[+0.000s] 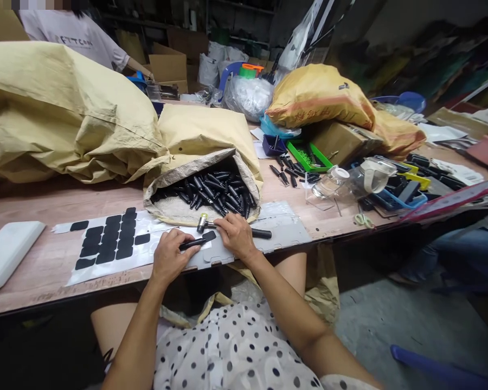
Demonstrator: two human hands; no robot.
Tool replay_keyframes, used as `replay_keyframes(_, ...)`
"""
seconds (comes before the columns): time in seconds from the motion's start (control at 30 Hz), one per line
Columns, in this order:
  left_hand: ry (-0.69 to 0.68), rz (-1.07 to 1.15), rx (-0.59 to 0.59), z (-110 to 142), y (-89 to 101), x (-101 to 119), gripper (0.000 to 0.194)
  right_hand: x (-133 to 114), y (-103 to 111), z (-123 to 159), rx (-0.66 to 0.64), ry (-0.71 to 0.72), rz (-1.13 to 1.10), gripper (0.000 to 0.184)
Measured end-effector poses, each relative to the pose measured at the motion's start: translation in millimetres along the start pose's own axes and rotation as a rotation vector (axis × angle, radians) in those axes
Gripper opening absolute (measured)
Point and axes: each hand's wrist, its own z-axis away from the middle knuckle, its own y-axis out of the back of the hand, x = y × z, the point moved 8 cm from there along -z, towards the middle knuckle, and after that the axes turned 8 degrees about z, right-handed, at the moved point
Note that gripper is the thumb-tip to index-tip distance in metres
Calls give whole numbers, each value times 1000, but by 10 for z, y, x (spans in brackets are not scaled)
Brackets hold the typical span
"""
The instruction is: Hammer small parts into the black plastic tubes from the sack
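Note:
My left hand (171, 253) is closed around a slim black plastic piece (192, 244), which lies low over the grey board (282, 219). Touching or close to its tip is a black rounded patch (209, 236). My right hand (236, 236) is closed over a small hammer (262, 233); its yellow-and-metal head sticks out to the left, its black grip to the right. Some of the right fingertips are hidden. Just beyond both hands, an open sack (201, 218) lies on its side, full of similar black pieces (211, 189). Left of my hands is a white sheet (124, 263) bearing several black patches (107, 249).
A white block (10, 254) lies far left, before a large tan sack (65, 114). To the right are loose black parts (284, 177), a green tray (305, 157), a clear jug (364, 177) and scissors (363, 220). Another person (71, 38) is across the table.

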Motion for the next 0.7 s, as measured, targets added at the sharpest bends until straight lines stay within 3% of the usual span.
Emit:
replay_keyframes(0.2,-173,121,-24,142,49,298,17,-18,-4,7,-6,1,-1,21)
replay_keyframes(0.33,-325,145,-130,436,-82,583,19,-20,-10,7,-21,4,0,22)
replay_keyframes(0.4,-394,62,-117,598,-153,675,16,-20,-11,8,-26,2,2,22)
replay_keyframes(0.53,-436,-103,-22,842,-246,676,8,-26,-4,9,-30,3,8,22)
replay_keyframes(0.7,-448,-130,5,960,-308,569,10,-24,-1,14,-26,5,0,23)
